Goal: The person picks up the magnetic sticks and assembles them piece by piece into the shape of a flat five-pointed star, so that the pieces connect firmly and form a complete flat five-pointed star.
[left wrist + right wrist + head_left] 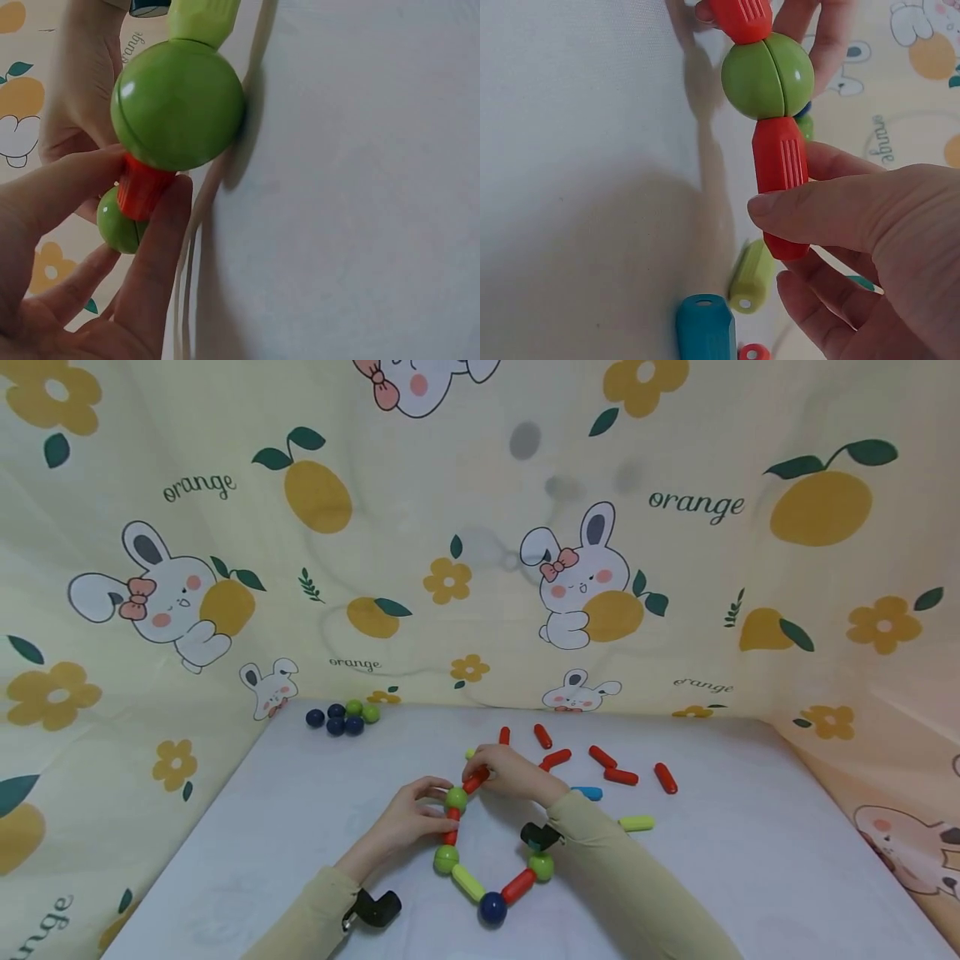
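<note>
A chain of balls and rods stands before me. My left hand pinches a red rod between thumb and finger. That rod joins an upper green ball to a lower green ball. My right hand pinches a second red rod, whose end meets the upper green ball in the right wrist view. From the lower ball the chain runs through a yellow-green rod, a navy ball and another red rod to a green ball by the right forearm.
Several loose red rods lie at the back right, with a blue rod and a yellow-green rod nearer. Navy balls and green balls cluster at the back left. A patterned cloth hangs behind the white table.
</note>
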`<state>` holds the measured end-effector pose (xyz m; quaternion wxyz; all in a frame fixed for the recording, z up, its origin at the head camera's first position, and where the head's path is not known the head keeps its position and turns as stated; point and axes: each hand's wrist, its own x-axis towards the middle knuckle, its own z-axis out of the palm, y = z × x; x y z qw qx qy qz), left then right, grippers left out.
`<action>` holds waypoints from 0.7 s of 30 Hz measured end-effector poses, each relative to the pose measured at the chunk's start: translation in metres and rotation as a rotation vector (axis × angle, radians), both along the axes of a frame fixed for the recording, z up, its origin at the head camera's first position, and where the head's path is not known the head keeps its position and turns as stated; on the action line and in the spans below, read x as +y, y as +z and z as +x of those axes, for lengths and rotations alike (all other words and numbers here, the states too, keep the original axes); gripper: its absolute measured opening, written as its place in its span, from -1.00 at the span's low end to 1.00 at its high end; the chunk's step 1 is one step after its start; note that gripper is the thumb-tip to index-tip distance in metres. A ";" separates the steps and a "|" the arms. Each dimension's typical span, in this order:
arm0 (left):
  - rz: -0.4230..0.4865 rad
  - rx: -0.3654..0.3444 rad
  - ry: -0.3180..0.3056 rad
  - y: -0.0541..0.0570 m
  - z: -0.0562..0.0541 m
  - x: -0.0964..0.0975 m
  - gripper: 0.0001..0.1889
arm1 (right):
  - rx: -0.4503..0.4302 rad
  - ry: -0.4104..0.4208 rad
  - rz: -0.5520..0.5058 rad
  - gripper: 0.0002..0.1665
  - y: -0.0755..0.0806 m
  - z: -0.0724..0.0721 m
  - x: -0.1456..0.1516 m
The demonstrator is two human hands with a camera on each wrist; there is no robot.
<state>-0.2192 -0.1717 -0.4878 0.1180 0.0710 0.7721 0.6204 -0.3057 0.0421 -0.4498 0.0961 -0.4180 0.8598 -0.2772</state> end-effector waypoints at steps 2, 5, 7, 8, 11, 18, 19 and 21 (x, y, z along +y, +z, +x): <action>0.001 -0.022 0.016 0.000 0.000 0.001 -0.40 | -0.010 -0.012 -0.006 -0.72 -0.001 0.000 0.000; -0.002 -0.060 0.051 0.001 -0.001 0.004 -0.44 | -0.031 -0.022 -0.034 -0.71 -0.001 0.001 0.000; 0.002 -0.084 0.068 0.002 -0.003 0.007 -0.49 | -0.046 -0.027 -0.057 -0.70 -0.001 0.002 0.000; 0.004 -0.088 0.071 0.002 -0.004 0.008 -0.52 | -0.051 -0.024 -0.070 -0.69 -0.001 0.002 0.001; -0.011 -0.094 0.072 0.002 -0.005 0.010 -0.61 | -0.059 -0.025 -0.105 -0.66 0.001 0.004 0.006; -0.034 -0.109 0.076 0.002 -0.004 0.009 -0.62 | -0.085 -0.074 -0.101 -0.68 0.019 0.026 0.036; -0.033 -0.113 0.080 0.002 -0.003 0.008 -0.62 | -0.121 -0.066 -0.091 -0.67 0.022 0.031 0.041; -0.026 -0.118 0.087 0.003 -0.002 0.005 -0.62 | -0.214 -0.040 -0.073 -0.63 0.028 0.039 0.050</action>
